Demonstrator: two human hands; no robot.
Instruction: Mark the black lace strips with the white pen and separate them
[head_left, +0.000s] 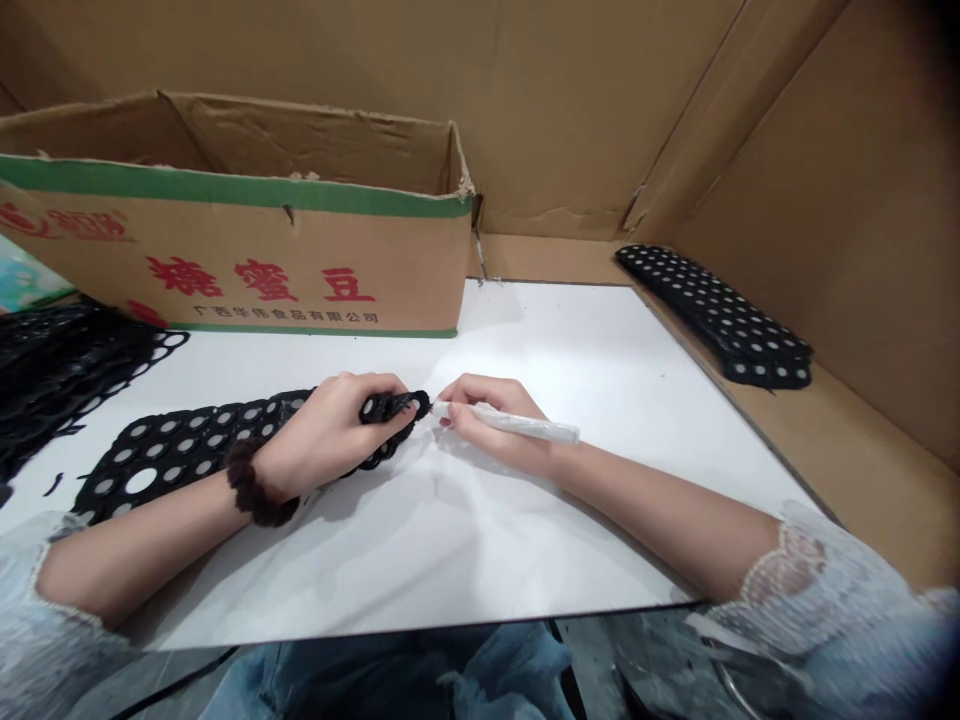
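Observation:
My left hand [330, 428], with a dark fuzzy band at its wrist, is closed on the right end of a black sheet [171, 447] patterned with rows of pale round spots. That end is lifted and bent up between thumb and fingers, while the rest lies flat to the left, partly under my forearm. In my right hand [495, 415] is a slim white pen-like tool [544, 429], gripped like a pencil. Its tip points left, at the sheet's edge beside my left fingertips. Whether the tip touches the sheet I cannot tell.
Behind my hands stands an open cardboard box [420, 260] with red lettering. Black ring-patterned sheets [67, 370] are heaped at the left. Another stack of black spotted sheets [720, 310] lies on cardboard at the right, beyond the white tabletop [585, 350]. Cardboard walls [570, 110] enclose the back.

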